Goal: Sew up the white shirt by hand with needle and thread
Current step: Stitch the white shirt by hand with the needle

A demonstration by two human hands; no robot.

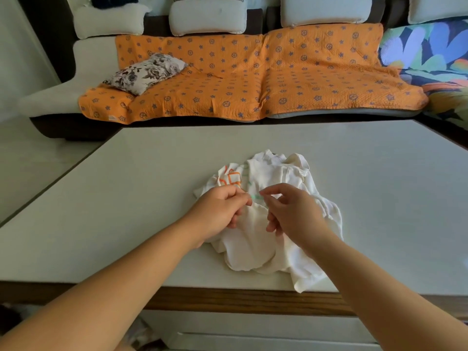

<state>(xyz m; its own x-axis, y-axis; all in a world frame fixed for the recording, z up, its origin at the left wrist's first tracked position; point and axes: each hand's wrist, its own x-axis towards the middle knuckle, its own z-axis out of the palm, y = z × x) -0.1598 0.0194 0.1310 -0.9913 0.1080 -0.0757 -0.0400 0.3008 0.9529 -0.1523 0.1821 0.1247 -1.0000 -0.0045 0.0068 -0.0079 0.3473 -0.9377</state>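
The white shirt [253, 247] is lying crumpled on the table [121, 198], toward its near edge. The left hand [222, 209] and the right hand [291, 211] are hovering over it with fingertips pinching together, though on what I cannot tell. The cloth is looking soft, light and floppy, so it is probably needing a pinch right beside the seam.

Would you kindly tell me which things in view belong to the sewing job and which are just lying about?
Job: white shirt, left hand, right hand, table; needle and thread too small to see.
Lying about: orange sofa cover, floral pillow, colourful blanket.
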